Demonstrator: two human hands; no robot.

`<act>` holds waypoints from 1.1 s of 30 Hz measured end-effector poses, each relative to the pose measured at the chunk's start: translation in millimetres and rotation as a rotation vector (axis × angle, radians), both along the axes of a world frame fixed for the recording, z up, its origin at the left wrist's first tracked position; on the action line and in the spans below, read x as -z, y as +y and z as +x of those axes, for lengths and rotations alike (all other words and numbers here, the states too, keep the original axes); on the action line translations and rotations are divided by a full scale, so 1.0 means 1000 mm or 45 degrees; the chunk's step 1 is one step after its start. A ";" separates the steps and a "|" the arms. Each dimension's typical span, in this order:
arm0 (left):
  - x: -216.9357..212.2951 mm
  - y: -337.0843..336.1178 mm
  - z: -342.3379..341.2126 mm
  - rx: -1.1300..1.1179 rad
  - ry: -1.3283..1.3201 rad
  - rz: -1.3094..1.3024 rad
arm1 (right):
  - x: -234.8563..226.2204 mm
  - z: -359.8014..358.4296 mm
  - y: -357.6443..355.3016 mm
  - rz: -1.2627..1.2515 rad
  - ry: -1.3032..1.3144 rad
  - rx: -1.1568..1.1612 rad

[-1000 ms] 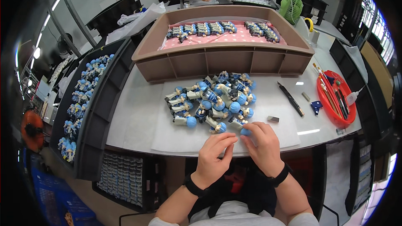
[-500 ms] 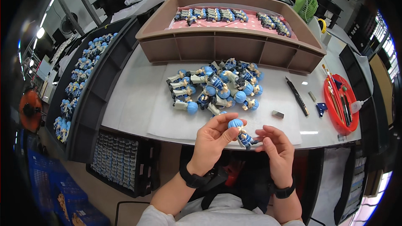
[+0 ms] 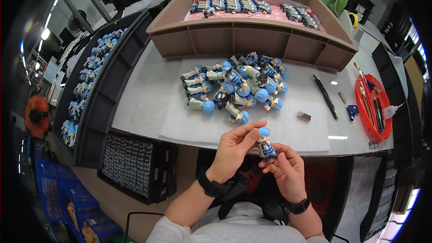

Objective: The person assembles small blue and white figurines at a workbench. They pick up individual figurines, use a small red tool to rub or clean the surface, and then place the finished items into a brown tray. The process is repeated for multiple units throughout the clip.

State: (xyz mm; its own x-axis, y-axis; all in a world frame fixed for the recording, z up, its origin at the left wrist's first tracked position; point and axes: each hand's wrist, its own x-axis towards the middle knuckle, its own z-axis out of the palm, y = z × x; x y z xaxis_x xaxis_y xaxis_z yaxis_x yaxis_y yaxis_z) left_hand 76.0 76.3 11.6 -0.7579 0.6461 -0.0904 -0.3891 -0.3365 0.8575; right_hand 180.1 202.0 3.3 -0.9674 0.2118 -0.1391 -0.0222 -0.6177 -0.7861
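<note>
A small figurine (image 3: 266, 147) with blue hair and a blue-and-white outfit stands nearly upright between my hands at the table's front edge. My left hand (image 3: 231, 150) pinches it at the head between thumb and fingers. With curled fingers, my right hand (image 3: 288, 171) grips it around the legs and feet from the right. Just beyond my hands, a loose heap of similar figurines (image 3: 243, 91) lies on a white sheet (image 3: 175, 123), most on their sides or backs.
Behind the heap stands a brown tray (image 3: 252, 42) with rows of figurines on pink cloth. A black tray (image 3: 118, 69) of figurines stands at left. On the right lie a grey block (image 3: 304, 116), a black pen-shaped tool (image 3: 326, 98) and a red basket (image 3: 370, 136) with brushes.
My right hand has closed in on the figurine's legs, and the figurine has turned more upright. The whole view has shifted slightly. The person's hands at the far side are out of sight.
</note>
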 end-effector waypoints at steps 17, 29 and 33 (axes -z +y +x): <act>-0.002 0.001 0.003 -0.035 0.031 0.009 | -0.005 0.003 -0.001 0.053 0.006 0.068; -0.003 -0.007 0.004 -0.101 0.372 -0.074 | 0.000 0.002 -0.005 0.560 0.165 0.348; -0.001 -0.007 0.004 -0.112 0.328 -0.058 | 0.002 0.001 -0.005 0.637 0.209 0.430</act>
